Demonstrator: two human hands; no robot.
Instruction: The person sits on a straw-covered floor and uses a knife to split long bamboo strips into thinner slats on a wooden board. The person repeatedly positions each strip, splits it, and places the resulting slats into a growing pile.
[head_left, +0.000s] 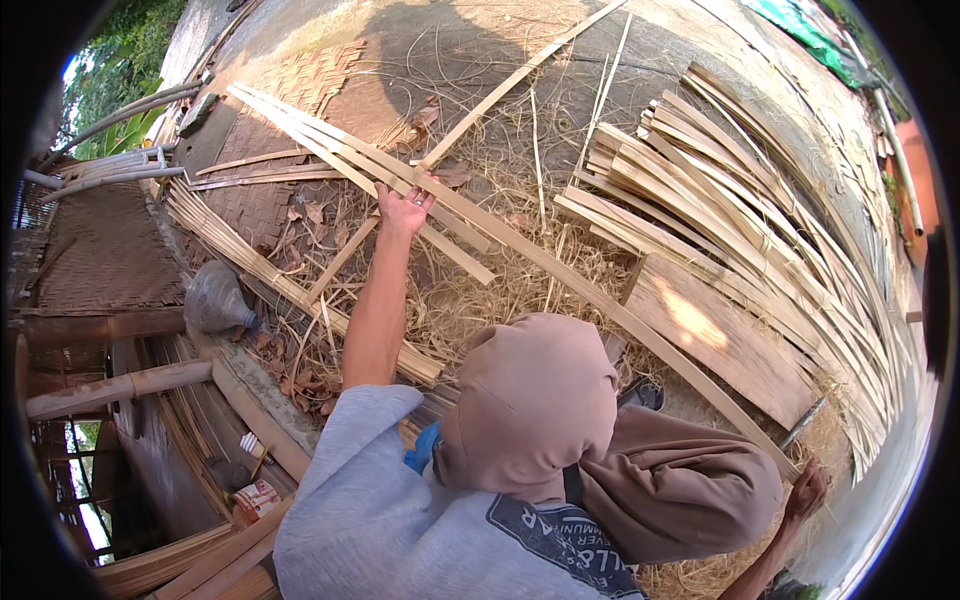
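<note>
A long, flat bamboo strip point(590, 290) runs slantwise across the view, from the upper left to the lower right. My left hand point(405, 210), arm outstretched and palm up, has its fingers closed round this strip. Shorter pale strips point(350, 158) lie alongside it and cross under or beside my fingers. At the strip's lower right end, my right hand point(808, 490) is curled with the end against its fingers; part of its grip is hidden. Between the hands are my bent knees in brown trousers point(530, 400).
A big stack of split bamboo strips point(740, 220) lies to the right, by a wooden board point(720, 340). Curly shavings point(510, 250) litter the ground. On the left are a clear plastic jug point(215, 297), a bundle of thin strips point(270, 275) and a woven mat point(250, 180).
</note>
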